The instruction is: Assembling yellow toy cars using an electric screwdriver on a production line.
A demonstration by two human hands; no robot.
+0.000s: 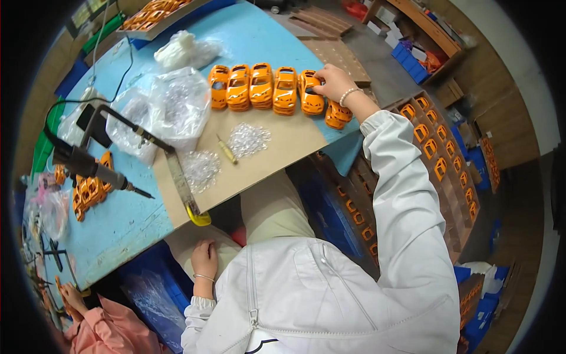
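Note:
My right hand (pixel 336 82), with a beaded bracelet at the wrist, pinches an orange toy car body (pixel 311 101) near the right end of a row. To its left, several matching car bodies (pixel 260 85) stand side by side, some stacked. Another car body (pixel 338 116) sits tilted under my right wrist by the table edge. My left hand (pixel 204 258) rests on my thigh, its fingers loose and partly hidden, with nothing seen in it. A yellow-handled tool (pixel 227 151) lies between two piles of small clear parts (pixel 249 139) (pixel 201 171) on brown cardboard (pixel 283 137).
A powered screwdriver (pixel 103 171) and a curved metal arm with a yellow tip (pixel 187 192) stand left. Clear plastic bags (pixel 180 103) lie behind. Orange bodies fill a partitioned box (pixel 439 153) at right. A co-worker's hand (pixel 72 297) is at lower left.

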